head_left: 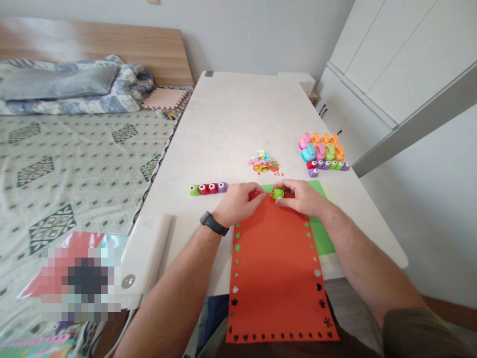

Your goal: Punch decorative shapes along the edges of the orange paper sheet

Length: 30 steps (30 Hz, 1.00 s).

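An orange-red sheet of paper (276,258) hangs over the table's near edge, with small shapes punched along its sides and bottom. My left hand (246,201) pinches its far edge between thumb and fingers. At the same edge, my right hand (298,196) grips a small green craft punch (278,194), which sits on the paper's border. Beneath the sheet lies green paper (322,233), showing at the right. Just beyond my hands is a heap of colourful punched paper shapes (264,163).
A row of small punches (207,188) stands left of my hands. More small punches (330,165) and larger lever punches (322,146) are grouped at the right on the white table (238,109). A long white device (147,248) lies along the left edge, beside a bed (97,164).
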Tool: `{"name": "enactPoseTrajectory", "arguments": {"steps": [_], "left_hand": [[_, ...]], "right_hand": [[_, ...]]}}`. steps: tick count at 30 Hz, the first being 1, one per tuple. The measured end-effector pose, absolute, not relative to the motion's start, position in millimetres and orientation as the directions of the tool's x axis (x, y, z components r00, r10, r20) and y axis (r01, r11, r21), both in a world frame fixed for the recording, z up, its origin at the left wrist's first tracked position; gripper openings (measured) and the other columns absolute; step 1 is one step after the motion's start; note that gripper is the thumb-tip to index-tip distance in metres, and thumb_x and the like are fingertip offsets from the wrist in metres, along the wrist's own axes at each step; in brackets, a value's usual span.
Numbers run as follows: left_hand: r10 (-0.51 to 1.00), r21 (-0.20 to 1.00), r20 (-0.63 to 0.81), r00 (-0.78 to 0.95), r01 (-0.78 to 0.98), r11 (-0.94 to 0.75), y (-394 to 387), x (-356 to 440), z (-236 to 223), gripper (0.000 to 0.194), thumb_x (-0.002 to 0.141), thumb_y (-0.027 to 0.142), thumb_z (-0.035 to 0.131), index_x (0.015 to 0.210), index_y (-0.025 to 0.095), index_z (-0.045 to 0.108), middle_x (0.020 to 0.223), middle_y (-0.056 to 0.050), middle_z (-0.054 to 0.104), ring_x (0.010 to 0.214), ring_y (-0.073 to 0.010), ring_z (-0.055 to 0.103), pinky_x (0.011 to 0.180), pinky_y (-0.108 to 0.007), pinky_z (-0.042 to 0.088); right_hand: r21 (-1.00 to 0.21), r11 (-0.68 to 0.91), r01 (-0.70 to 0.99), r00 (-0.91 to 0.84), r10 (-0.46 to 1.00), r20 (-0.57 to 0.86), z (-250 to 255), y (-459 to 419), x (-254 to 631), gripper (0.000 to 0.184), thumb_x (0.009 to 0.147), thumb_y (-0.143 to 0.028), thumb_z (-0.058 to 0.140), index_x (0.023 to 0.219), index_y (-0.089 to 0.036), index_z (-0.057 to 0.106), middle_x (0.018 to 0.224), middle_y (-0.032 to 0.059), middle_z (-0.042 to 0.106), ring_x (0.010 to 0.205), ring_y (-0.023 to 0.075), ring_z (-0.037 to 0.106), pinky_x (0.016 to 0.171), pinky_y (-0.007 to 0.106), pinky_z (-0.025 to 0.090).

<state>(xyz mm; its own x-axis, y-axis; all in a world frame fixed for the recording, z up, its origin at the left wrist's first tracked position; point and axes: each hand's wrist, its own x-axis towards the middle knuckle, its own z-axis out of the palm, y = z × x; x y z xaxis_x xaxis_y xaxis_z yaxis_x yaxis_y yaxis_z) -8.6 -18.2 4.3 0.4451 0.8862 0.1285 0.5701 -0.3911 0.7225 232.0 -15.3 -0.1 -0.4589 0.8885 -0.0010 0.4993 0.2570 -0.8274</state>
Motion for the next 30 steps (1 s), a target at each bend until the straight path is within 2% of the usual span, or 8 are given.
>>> {"name": "enactPoseTrajectory", "arguments": {"steps": [30], "left_hand": [[0.88,0.712,0.146,0.453,0.569,-0.411,-17.0,-8.0,-5.6,0.025,0.093,0.036,0.058,0.09,0.017,0.075,0.074,-0.001,0.071,0.066,-0.013,0.059,0.062,-0.025,0.041]], "right_hand": [[-0.808,0.281,0.517,-0.456,0.89,0.017,-4.3,-16.9,231.5,0.027,0.078,-0.026,0.072,0.104,-0.019,0.07,0.09,0.002,0.071,0.082,0.0177,0.062,0.078,0.03,0.048]]}}
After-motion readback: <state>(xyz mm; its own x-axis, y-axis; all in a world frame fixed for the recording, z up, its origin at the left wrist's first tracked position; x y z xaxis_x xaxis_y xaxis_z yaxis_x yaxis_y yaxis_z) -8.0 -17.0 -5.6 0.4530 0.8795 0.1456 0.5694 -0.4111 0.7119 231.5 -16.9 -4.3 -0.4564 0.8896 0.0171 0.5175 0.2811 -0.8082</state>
